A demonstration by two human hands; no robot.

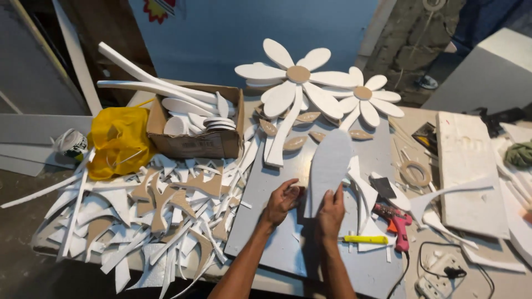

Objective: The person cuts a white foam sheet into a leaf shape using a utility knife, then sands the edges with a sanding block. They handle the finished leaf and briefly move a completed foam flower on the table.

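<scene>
We see right hand gripping foam petal at base; left hand loose, empty beside. Petal light, stiff, snaps easily; hold near base w/ both.

Both bare forearms reach forward, close together. The left hand is loosely cupped, fingers curled. The right hand is raised, fingers gripping upward.

Bench clutter, seen from above.
Two white foam daisies at rear centre; cardboard box of white cutouts beside yellow bag; heap of foam offcuts at left; pink glue gun, yellow cutter and tape roll at right.
</scene>
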